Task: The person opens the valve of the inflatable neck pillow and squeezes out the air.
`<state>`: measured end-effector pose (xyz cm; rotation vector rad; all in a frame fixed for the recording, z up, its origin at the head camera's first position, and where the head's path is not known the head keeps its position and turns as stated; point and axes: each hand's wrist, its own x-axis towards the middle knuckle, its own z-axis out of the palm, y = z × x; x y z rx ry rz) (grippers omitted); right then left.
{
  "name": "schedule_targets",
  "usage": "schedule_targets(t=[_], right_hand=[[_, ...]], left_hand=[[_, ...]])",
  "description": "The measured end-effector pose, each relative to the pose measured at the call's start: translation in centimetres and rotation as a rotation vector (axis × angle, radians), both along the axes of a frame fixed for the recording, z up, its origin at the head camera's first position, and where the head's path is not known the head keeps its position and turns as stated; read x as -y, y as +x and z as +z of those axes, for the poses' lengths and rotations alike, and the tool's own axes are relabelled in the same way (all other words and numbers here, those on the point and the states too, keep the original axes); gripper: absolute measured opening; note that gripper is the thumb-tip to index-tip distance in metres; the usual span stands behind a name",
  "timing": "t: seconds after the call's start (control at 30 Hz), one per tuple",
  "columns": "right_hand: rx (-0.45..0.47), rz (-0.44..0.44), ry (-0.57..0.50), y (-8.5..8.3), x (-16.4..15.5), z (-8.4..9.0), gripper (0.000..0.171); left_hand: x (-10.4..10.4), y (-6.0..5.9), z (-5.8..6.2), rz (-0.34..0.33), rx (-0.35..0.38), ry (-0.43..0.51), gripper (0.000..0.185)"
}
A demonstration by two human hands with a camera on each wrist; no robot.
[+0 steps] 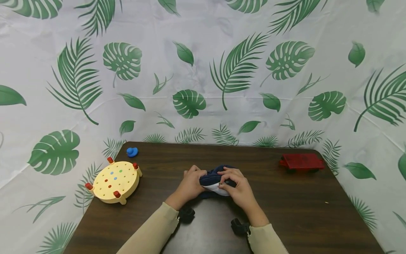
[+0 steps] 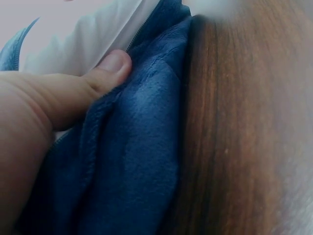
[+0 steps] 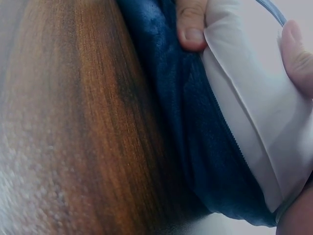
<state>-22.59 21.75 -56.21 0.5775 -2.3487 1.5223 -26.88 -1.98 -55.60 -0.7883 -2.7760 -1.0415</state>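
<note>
A navy plush cushion cover [image 1: 210,180] lies bunched near the middle of the dark wooden table [image 1: 269,211]. White cloth [image 3: 249,98] shows through its open zipper [image 3: 227,128]. My left hand [image 1: 190,183] grips the cover's left side. In the left wrist view, the left thumb [image 2: 115,64] presses on the edge beside the zipper. My right hand [image 1: 241,188] holds the cushion's right side, with thumb and fingers closed at the white cloth's edge. The undersides of both hands and the far side of the cushion are hidden.
A round yellow toy [image 1: 115,183] with red-tipped pegs stands at the left edge. Behind it sits a blue toy duck [image 1: 132,152]. A red toy vehicle [image 1: 302,161] is at the back right. A leaf-print curtain [image 1: 203,81] hangs behind the table.
</note>
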Motion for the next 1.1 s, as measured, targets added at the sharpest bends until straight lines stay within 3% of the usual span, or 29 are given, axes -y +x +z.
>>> schedule_targets(t=[0.53, 1.1], right_hand=[[0.045, 0.001, -0.006, -0.32, -0.24, -0.04, 0.020], [0.062, 0.005, -0.032, -0.23, -0.36, -0.13, 0.022]], left_hand=[[0.10, -0.29, -0.30, -0.043, -0.008, 0.029, 0.030], [0.40, -0.37, -0.44, -0.120, -0.042, 0.000, 0.027]])
